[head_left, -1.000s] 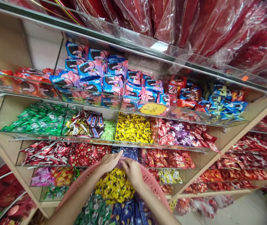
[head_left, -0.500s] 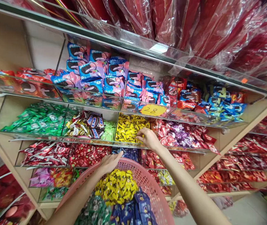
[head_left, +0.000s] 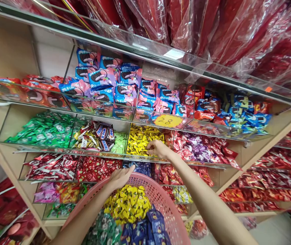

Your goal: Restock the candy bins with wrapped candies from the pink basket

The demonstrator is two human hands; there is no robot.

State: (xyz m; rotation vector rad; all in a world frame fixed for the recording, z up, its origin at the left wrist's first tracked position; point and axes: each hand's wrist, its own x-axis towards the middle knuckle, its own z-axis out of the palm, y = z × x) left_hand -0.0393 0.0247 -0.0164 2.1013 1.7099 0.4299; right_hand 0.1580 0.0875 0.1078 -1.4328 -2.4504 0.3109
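My left hand [head_left: 121, 177] is closed over the far rim of a pink perforated plastic basket [head_left: 169, 207]. In the basket lie a heap of yellow-wrapped candies [head_left: 128, 204], dark green-wrapped candies [head_left: 104, 228] and dark blue packets [head_left: 157, 223]. My right hand [head_left: 158, 149] reaches into a shelf compartment of yellow-wrapped candies [head_left: 139, 139]. Its fingers are curled together against the front right of that pile. Whatever they hold, if anything, is hidden.
Clear shelf fronts [head_left: 66, 151] and dividers border the compartments. Green candies [head_left: 45, 132] and Snickers bars [head_left: 104, 132] lie to the left, pink and purple candies [head_left: 193, 144] to the right. A yellow "28" label [head_left: 168, 120] hangs above. Red plastic-wrapped goods [head_left: 198, 27] overhang the top.
My right hand's fingers have curled in at the yellow candies, and the hand has shifted slightly left. My left hand stays at the basket rim. The view has shifted slightly.
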